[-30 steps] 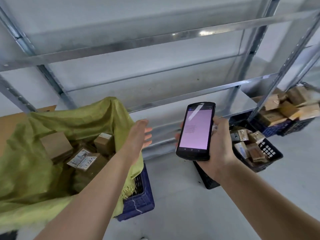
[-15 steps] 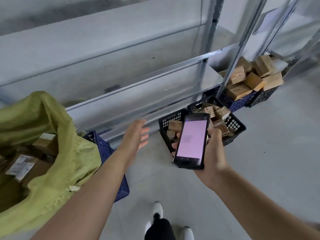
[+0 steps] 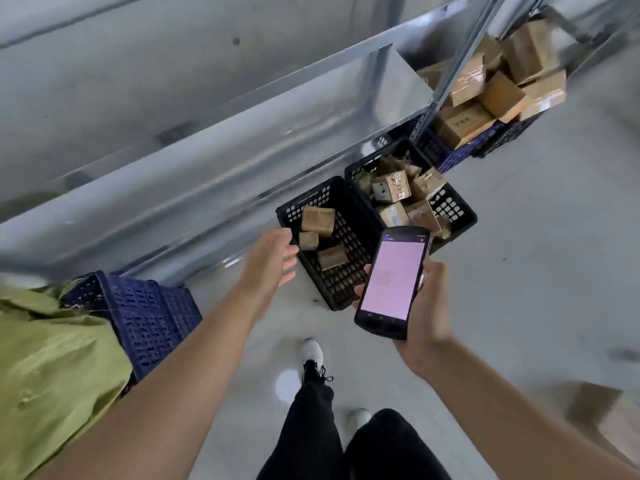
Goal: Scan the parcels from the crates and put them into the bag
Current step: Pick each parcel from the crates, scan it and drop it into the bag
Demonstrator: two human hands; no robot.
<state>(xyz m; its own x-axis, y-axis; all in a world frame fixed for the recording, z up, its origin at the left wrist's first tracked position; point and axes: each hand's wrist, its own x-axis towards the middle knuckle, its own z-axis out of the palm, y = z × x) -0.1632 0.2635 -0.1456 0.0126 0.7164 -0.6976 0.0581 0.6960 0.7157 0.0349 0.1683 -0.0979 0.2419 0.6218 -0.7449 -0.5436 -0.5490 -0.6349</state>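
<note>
So the view has tipped down and swung right compared with a second ago: the green bag has slid to the left edge and is now cut off, its parcels out of sight, while both shoes and legs have come into view. The left hand has moved over to the near rim of the black crate, fingers spread and relaxed, holding nothing. That crate has three small cardboard parcels in it. The right hand still grips the handheld scanner, long axis roughly upright, top end pointing away toward the second black crate, pink screen facing the camera. Screen text is too small to read.
</note>
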